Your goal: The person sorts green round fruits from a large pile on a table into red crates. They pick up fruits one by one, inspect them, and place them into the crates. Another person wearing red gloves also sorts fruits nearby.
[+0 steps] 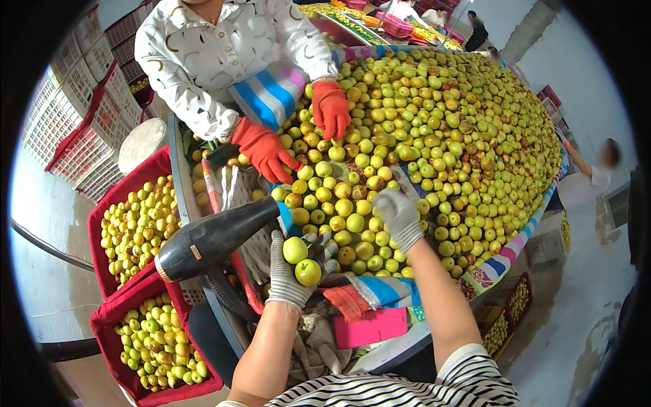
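Two green fruits (302,261) sit cupped in the left hand (293,268). Right hand (400,217) rests palm-down, fingers spread and holding nothing, on the fruit pile (434,129) just ahead, nearer it than the left.

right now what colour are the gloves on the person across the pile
Orange-red gloves, clearest in the head view.

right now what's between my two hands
Head view: loose yellow-green fruits on the pile fill the stretch between the left hand, holding two fruits, and the right hand.
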Available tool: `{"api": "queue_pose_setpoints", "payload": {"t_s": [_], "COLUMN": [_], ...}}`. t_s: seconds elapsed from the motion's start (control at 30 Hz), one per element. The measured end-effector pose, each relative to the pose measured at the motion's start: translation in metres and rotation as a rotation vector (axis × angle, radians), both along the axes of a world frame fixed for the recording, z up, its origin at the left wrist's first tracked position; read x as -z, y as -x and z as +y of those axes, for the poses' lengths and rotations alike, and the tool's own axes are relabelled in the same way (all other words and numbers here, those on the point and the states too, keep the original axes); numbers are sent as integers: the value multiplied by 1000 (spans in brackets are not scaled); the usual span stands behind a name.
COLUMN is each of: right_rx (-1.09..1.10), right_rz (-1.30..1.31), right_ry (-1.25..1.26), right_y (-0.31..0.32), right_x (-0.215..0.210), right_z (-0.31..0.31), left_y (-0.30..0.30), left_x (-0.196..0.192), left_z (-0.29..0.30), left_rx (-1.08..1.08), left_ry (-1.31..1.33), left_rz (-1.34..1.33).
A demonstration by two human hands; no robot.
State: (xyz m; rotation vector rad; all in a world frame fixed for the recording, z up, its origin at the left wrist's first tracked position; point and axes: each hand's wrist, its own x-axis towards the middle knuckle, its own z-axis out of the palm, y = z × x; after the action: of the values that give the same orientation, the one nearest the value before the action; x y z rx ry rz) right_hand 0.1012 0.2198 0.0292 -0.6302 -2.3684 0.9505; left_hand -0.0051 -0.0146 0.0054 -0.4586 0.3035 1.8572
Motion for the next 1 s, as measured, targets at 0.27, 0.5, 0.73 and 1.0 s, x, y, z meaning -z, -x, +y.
{"api": "queue_pose_setpoints", "payload": {"t_s": [0.27, 0.5, 0.73, 1.0], "right_rx": [-185, 24, 319, 309], "right_rz": [127, 18, -535, -517], "right_ry": [277, -147, -33, -340], "right_y": [19, -16, -88, -63], "right_x": [-27, -29, -1, -7], "right_z": [-118, -50, 6, -12], "left_y": [-2, 4, -1, 1], "left_x": [-7, 2, 0, -1], "left_z": [6, -4, 3, 3], "left_rx": [24, 32, 5, 14], "left_ry": [51, -7, -59, -2], "left_rz": [27, 47, -7, 25]}}
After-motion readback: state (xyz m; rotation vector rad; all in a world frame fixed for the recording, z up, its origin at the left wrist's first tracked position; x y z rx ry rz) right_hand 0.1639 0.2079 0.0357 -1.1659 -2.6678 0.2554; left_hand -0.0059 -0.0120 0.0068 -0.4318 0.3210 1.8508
